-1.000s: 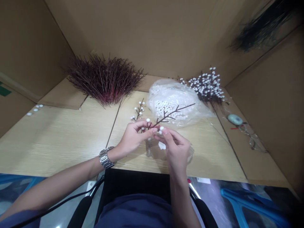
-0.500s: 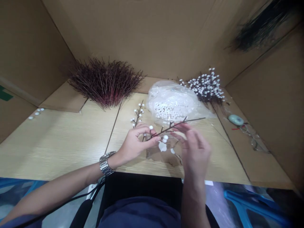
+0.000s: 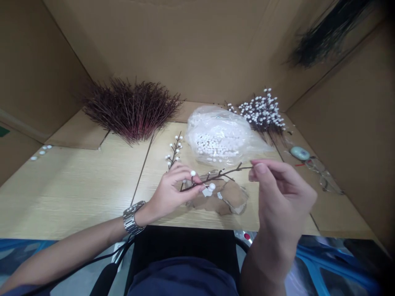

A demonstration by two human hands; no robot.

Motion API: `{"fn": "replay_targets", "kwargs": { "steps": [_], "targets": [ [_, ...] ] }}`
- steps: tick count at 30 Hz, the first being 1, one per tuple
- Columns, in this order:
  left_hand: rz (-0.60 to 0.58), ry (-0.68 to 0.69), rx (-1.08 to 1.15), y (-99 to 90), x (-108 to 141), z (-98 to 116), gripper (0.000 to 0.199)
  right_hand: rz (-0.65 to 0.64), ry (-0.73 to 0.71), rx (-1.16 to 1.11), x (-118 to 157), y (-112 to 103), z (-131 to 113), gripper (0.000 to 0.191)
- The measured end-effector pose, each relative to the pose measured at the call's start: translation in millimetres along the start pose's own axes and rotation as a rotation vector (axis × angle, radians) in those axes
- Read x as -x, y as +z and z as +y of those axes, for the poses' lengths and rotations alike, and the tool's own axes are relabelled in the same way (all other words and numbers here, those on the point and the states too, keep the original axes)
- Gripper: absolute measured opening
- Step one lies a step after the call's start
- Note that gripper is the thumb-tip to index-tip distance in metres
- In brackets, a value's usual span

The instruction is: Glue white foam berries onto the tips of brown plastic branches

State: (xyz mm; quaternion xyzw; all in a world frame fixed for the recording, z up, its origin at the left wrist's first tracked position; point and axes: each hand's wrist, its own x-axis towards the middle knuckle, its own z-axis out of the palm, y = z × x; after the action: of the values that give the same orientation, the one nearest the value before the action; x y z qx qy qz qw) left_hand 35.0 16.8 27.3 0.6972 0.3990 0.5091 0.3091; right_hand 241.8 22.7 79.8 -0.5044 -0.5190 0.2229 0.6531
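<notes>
A thin brown twig (image 3: 221,175) runs between my two hands over the table. My left hand (image 3: 173,187) pinches its left part, where white berries (image 3: 211,187) sit close to the fingertips. At the twig's right end, my right hand (image 3: 280,193) grips the stem between thumb and forefinger. Behind my left hand lies another sprig with white berries (image 3: 175,150), its lower end hidden. A clear plastic bag (image 3: 220,133) full of loose white berries rests beyond the twig. Below the twig is a torn brown piece of cardboard (image 3: 234,195).
Bare dark red twigs (image 3: 134,109) are heaped at the back left. Finished-looking berry sprigs (image 3: 262,111) lie at the back right, near a pale green oval object (image 3: 300,153) and glasses (image 3: 322,172). Several berries (image 3: 42,152) lie at the far left. Cardboard walls surround the table.
My right hand has moved right and taken hold of the twig's far end. The twig sits slightly lower, and the cardboard piece under it is less covered.
</notes>
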Motion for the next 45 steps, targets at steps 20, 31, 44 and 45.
{"fn": "replay_targets", "kwargs": {
  "steps": [20,31,44,45],
  "targets": [
    [0.058,-0.164,0.158,-14.0,-5.3,-13.5,0.042,0.018,0.121,-0.508,1.1,-11.1,28.6,0.008],
    [-0.106,-0.06,0.091,-14.7,-6.2,-9.0,0.03,0.002,0.184,-0.48,11.8,-12.2,41.1,0.012],
    [-0.034,-0.003,0.063,-14.9,-7.3,-10.7,0.045,-0.046,0.292,-0.505,29.5,-8.7,63.1,0.008],
    [-0.037,-0.029,0.058,-14.4,-6.7,-11.4,0.045,-0.04,0.302,-0.506,30.4,-8.0,65.2,0.008]
  ]
}}
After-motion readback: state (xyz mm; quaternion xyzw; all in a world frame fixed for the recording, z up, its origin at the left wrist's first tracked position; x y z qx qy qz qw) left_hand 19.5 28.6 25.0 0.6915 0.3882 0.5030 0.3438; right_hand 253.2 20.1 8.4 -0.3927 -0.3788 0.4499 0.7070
